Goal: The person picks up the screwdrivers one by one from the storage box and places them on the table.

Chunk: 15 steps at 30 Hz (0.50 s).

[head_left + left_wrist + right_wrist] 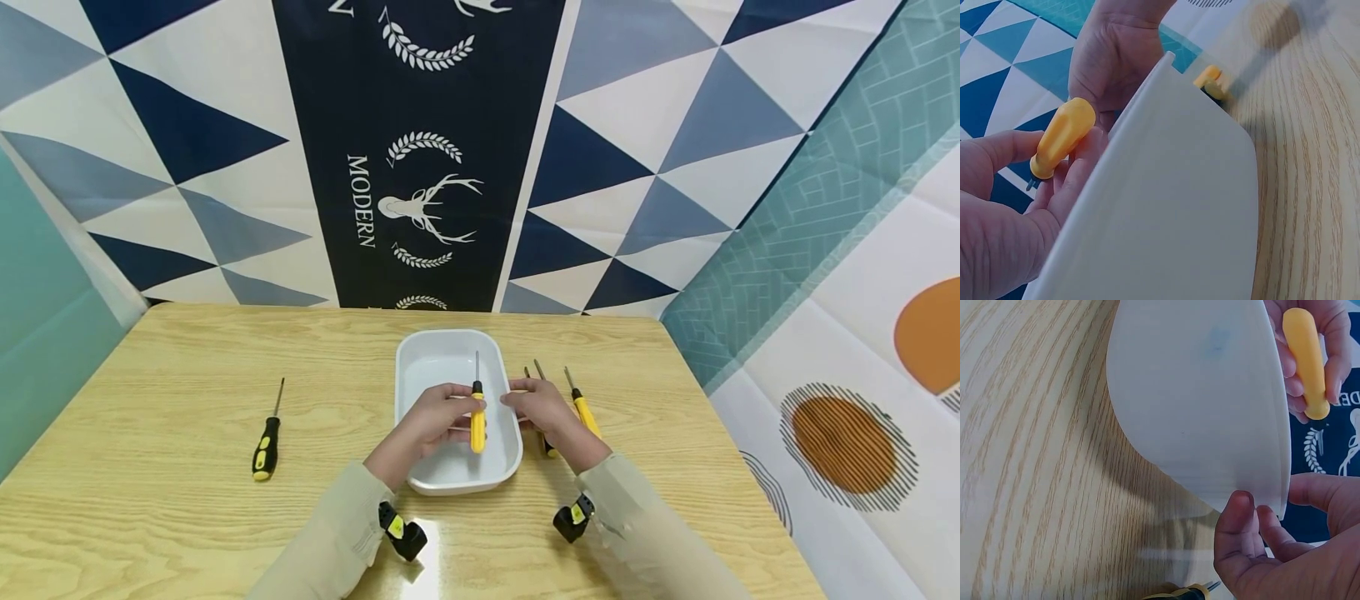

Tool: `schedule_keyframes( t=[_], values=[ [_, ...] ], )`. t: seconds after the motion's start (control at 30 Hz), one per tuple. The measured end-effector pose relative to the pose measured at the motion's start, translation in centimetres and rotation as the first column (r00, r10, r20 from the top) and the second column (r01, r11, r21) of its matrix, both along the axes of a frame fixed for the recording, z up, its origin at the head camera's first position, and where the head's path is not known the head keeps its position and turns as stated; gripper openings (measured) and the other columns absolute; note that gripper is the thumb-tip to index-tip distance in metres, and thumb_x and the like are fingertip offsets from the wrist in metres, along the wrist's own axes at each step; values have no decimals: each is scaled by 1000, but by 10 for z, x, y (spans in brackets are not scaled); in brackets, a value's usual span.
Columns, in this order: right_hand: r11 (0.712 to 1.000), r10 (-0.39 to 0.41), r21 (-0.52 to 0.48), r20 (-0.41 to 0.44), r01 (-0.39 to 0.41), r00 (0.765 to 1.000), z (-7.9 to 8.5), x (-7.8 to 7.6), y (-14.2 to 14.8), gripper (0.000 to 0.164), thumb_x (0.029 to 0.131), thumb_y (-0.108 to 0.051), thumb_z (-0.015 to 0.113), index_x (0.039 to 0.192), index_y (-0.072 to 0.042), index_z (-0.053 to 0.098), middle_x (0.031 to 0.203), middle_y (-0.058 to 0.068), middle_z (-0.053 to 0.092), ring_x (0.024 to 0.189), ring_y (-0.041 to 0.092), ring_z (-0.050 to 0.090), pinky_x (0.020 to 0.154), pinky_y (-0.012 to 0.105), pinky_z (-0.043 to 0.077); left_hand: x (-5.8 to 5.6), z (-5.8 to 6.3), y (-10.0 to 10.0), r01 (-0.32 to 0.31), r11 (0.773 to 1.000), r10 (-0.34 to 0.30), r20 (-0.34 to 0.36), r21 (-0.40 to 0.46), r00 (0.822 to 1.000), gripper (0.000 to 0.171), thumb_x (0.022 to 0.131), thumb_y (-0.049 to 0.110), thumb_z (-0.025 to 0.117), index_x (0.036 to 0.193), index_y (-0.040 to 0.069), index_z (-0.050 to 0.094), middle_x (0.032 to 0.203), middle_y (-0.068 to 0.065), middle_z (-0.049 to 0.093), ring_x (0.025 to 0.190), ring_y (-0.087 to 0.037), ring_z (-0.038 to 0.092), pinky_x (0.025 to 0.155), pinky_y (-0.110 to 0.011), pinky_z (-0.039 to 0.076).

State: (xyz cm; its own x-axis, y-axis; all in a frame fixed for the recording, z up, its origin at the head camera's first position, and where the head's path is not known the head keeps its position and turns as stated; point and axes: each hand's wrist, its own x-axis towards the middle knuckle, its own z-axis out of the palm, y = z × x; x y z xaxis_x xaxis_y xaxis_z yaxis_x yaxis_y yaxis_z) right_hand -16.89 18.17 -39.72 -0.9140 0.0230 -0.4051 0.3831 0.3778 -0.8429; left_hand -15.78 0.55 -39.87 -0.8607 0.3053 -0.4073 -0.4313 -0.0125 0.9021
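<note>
My left hand (437,414) pinches a yellow-handled screwdriver (477,427) between thumb and fingers. It is held over the white plastic tray (450,477), with its thin shaft pointing toward the back wall. In the left wrist view the yellow handle (1066,132) angles up beside the tray's rim. At the tray's right side, my right hand (542,408) grips the rim. The right wrist view has its thumb on the inner side and curled fingers (1239,515) against the outer wall (1197,412).
On the table right of the tray lie several screwdrivers, among them a yellow one (587,414) and a black one (550,448), partly hidden by my right hand and forearm. Far to the left lies a black-and-yellow screwdriver (266,448). A patterned cloth wall (420,275) borders the table's back edge.
</note>
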Motion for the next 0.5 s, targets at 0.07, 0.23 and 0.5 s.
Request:
schedule_keyframes(
  t=[0.07,0.23,0.5],
  values=[
    [1000,0,1,-2,0,1000,0,0,0,41,91,-16,57,129,-1,50,107,17,65,81,17,66,67,30,56,0,-1,-1,2,1000,-2,4,1,1000,47,87,16,63,127,-1,47,99,-9,62,79,-15,62,63,-25,58],
    [1000,-2,-6,-2,2,1000,0,0,0,41,91,-15,58,129,-1,50,107,17,65,81,17,66,68,31,56,2,0,-3,1,1000,-1,-2,15,1000,46,87,16,63,126,-1,48,99,-9,62,79,-15,61,64,-26,58],
    [1000,3,-2,6,-3,1000,2,1,0,41,92,-17,57,130,-2,50,107,16,65,83,18,66,68,31,56,3,4,-9,-3,1000,4,-20,18,1000,43,86,14,63,124,-2,50,95,-8,61,78,-15,61,64,-26,58]
  ],
)
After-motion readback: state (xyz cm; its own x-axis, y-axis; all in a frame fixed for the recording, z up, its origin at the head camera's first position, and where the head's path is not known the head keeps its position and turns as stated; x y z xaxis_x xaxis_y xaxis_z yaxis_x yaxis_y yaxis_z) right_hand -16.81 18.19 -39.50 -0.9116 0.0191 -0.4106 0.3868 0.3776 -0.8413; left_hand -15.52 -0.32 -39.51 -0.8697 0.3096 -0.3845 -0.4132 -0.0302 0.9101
